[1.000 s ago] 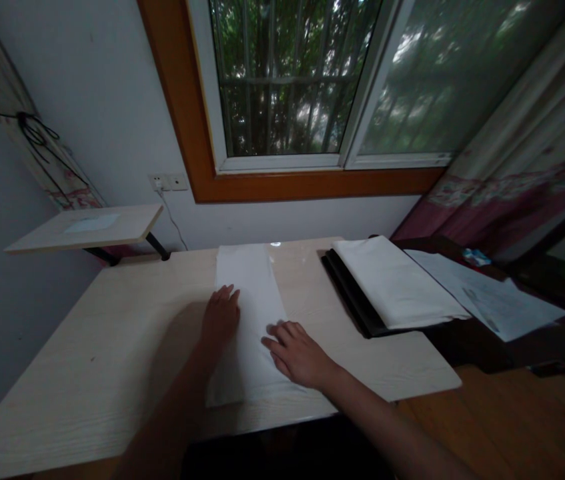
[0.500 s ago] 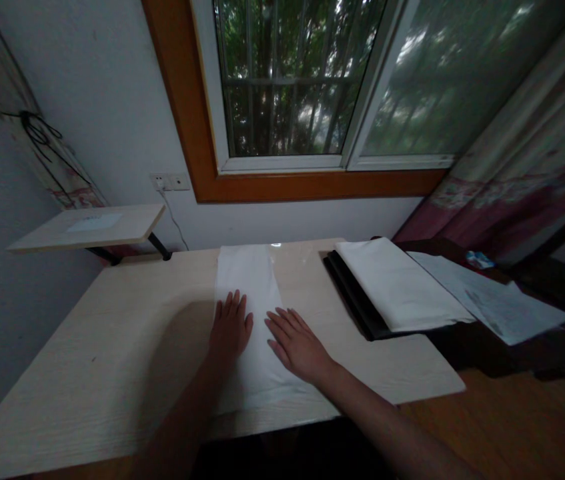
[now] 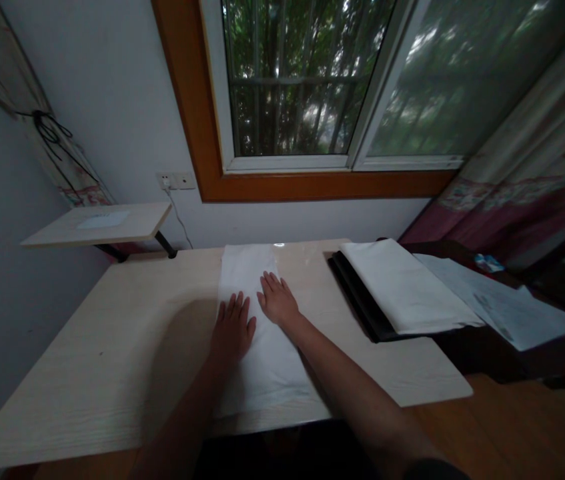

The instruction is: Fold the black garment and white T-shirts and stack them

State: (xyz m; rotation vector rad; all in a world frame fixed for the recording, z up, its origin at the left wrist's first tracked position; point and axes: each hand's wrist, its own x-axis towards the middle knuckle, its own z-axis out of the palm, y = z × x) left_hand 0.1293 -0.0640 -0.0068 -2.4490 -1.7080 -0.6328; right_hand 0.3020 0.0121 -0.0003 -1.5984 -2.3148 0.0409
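Observation:
A long strip of white folded cloth [image 3: 275, 367] lies flat on the pale wooden table, running from the back edge toward my body. My left hand [image 3: 233, 327] rests palm down near the cloth's left edge, fingers stretched out. Farther up, my right hand [image 3: 278, 298] lies flat along the right side of the cloth, its fingers pointing toward the window. Neither hand grips anything. Part of the cloth's right edge is hidden under my right hand and forearm.
At the table's right, a white folded cloth [image 3: 402, 287] lies on a black flat item [image 3: 357, 300]. Printed paper sheets [image 3: 507, 300] sit beyond it on a dark surface. A small raised shelf [image 3: 107, 227] stands at the back left, below a socket [image 3: 176, 181]. A window [image 3: 302, 80] is ahead.
My right hand has slid forward and slightly left along the cloth. My left hand stays nearly in place. The whole view has shifted a little.

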